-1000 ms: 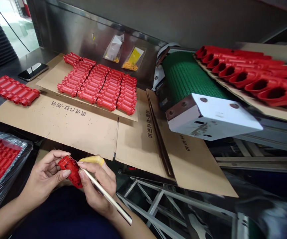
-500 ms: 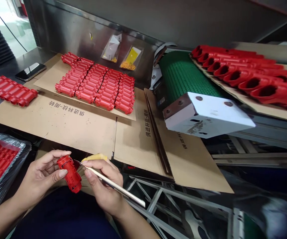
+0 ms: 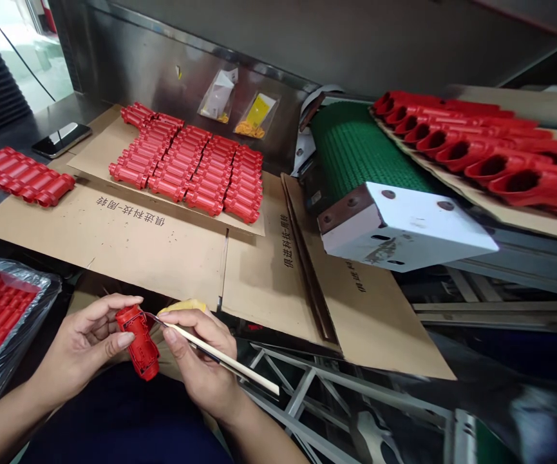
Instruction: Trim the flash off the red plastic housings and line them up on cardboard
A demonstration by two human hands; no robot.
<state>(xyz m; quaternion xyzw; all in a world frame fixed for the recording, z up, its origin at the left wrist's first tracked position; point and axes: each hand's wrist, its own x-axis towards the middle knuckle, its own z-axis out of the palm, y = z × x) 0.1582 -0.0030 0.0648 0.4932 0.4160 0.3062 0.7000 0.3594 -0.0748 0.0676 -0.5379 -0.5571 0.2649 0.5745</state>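
My left hand (image 3: 87, 335) grips a red plastic tube-shaped part (image 3: 140, 345) between thumb and fingers, above my lap. The part is tilted, its upper end by my left fingertips. In my right hand (image 3: 205, 354) is a slim trimming knife (image 3: 227, 361) with a pale handle and a thin curved metal tip, held like a pen. The tip reaches the part's upper right edge; whether it touches is too fine to tell. A yellow covering shows on a finger of my right hand.
Rows of red parts (image 3: 186, 164) lie on cardboard (image 3: 162, 258), with another row (image 3: 22, 174) at left near a phone (image 3: 62, 140). A plastic-lined box (image 3: 49, 296) holds more. Small bags (image 3: 256, 116) lie behind. A green conveyor (image 3: 369, 148) with red tubes stands right.
The red part has turned slightly in my left hand and shifted a little right and down. The knife stays at its upper edge, its handle moved slightly.
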